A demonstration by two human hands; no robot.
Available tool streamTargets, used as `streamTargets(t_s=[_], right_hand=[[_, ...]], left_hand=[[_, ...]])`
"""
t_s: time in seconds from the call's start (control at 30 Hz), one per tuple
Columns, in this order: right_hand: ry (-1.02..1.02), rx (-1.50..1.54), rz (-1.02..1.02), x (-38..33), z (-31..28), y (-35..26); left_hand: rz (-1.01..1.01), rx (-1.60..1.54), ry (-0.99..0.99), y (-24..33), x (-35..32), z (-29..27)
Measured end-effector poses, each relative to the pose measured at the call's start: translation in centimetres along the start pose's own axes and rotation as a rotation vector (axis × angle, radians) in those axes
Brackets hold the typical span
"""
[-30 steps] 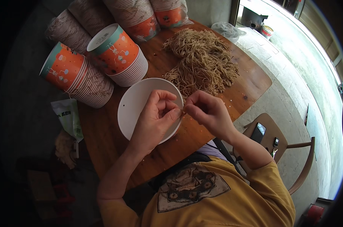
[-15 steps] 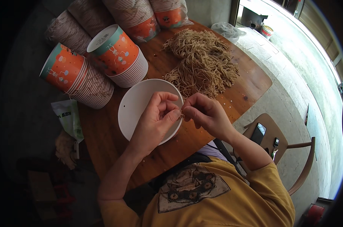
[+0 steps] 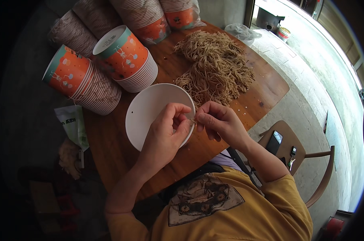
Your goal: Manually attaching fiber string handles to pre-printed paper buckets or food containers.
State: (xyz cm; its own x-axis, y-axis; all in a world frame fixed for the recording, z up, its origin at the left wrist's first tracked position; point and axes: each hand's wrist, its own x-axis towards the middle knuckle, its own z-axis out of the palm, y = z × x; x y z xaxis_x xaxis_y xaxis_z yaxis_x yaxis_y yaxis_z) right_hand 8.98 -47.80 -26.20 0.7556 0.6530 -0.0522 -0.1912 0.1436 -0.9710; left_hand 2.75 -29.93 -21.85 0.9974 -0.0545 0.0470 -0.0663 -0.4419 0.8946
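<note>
Over the right rim of a white bowl [image 3: 144,110], my two hands meet with their fingertips close together. My left hand [image 3: 168,130] pinches one end of a small tan strand [image 3: 193,120] between thumb and fingers. At its other end, my right hand [image 3: 219,121] grips with thumb and forefinger. Most of the strand is hidden by the fingers, and its exact kind is unclear. Just beyond the right hand lies a big tangled heap of similar tan, stringy strands [image 3: 216,66]. A small dark speck shows inside the bowl.
Two stacks of orange and green paper tubs, the nearer stack [image 3: 83,80] and the upright stack [image 3: 125,58], stand left of the bowl. Bagged tubs [image 3: 142,20] sit behind. A chair [image 3: 288,138] with a phone [image 3: 274,142] is beyond the wooden table's [image 3: 266,88] right edge.
Both hands have shifted slightly toward me, their fingertips still together at the bowl's rim. The bowl, tubs and heap look the same.
</note>
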Motion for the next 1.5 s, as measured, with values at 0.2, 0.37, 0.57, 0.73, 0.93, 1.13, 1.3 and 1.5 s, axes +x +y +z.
streamTargets(t_s=[0.2,0.37,0.57,0.73,0.93,1.13,1.3,1.5], right_hand=[[-0.011,0.095,0.041,-0.1,-0.1,0.3],[-0.035,0.106,0.058,-0.3,-0.3,0.5],[-0.052,0.094,0.06,-0.5,-0.3,0.6],[-0.039,0.141,0.009,-0.4,-0.1,0.6],[0.108,-0.315,-0.384,0.1,0.3,1.7],[0.303,-0.815,-0.402,-0.6,1.5,0.1],[0.385,-0.915,-0.535,-0.7,1.8,0.5],[0.409,-1.002,-0.654,-0.8,1.6,0.9]], left_hand=[[0.196,0.19,0.078,-0.2,0.2,0.3],[0.144,0.13,0.068,-0.7,0.3,0.1],[-0.008,-0.096,0.017,-0.9,0.5,-0.1],[-0.025,-0.149,0.012,-0.8,0.5,-0.1],[-0.002,-0.139,-0.001,-0.5,0.7,0.2],[0.205,0.057,0.072,-0.7,0.6,0.4],[0.345,0.259,0.147,-0.4,0.4,0.7],[0.356,0.327,0.178,-0.4,0.4,0.8]])
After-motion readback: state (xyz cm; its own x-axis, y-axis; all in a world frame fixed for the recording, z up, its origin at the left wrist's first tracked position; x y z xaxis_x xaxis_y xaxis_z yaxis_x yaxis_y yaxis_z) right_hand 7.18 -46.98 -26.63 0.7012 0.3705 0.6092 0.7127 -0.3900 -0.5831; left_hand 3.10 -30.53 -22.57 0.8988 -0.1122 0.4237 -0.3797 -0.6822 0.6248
